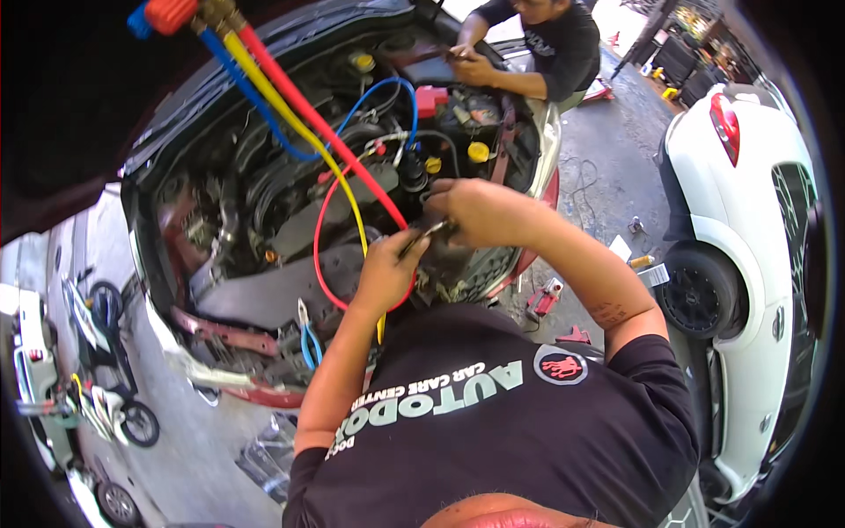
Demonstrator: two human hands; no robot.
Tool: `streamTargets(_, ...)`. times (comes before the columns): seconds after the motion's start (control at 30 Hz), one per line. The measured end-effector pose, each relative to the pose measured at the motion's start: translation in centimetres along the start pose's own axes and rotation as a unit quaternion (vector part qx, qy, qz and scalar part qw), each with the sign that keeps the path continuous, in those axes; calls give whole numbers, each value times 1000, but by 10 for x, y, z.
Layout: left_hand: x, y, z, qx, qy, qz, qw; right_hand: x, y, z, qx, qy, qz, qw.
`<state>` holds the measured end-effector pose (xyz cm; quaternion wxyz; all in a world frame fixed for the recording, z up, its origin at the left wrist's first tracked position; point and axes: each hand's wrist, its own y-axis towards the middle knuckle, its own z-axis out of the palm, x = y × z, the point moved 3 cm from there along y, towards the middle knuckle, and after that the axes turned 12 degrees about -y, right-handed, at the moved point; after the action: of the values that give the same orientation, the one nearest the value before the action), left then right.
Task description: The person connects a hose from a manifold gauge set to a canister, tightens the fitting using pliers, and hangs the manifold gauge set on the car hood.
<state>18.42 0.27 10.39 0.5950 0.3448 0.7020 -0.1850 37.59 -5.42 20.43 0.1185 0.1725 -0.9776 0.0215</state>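
Observation:
Over the front of an open engine bay [220,286], both hands grip what looks like a slim dark tool with a metal part [434,229]; its exact kind is unclear. My left hand [387,264] is closed on its near end. My right hand [466,211] is curled at the far end, fingertips partly hidden. Red [361,167], yellow [317,150] and blue [246,79] hoses from a gauge manifold [185,16] hang across the bay beside my hands. Blue-handled pliers [310,343] lie at the bay's front left.
A co-worker [550,53] leans at the bay's far right, both hands on a small dark object. A white car [739,220] stands right, near a red floor jack [546,297] and small items on the floor. Motorbikes [106,352] and other vehicles stand left.

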Motion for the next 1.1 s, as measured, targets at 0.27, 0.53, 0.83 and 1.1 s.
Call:
streamTargets(0.27,-2,3,-6,32,-15,-62,997,1,9,10,18,0,1,1000)
streamTargets(0.53,-21,4,-18,92,-4,-63,994,8,5,2,-5,38,8,999)
streamTargets(0.83,-4,9,-32,128,-45,-87,987,16,-6,22,-60,9,-10,998)
streamTargets(1.1,-10,10,-29,186,-25,-57,981,25,-13,37,-111,30,37,993)
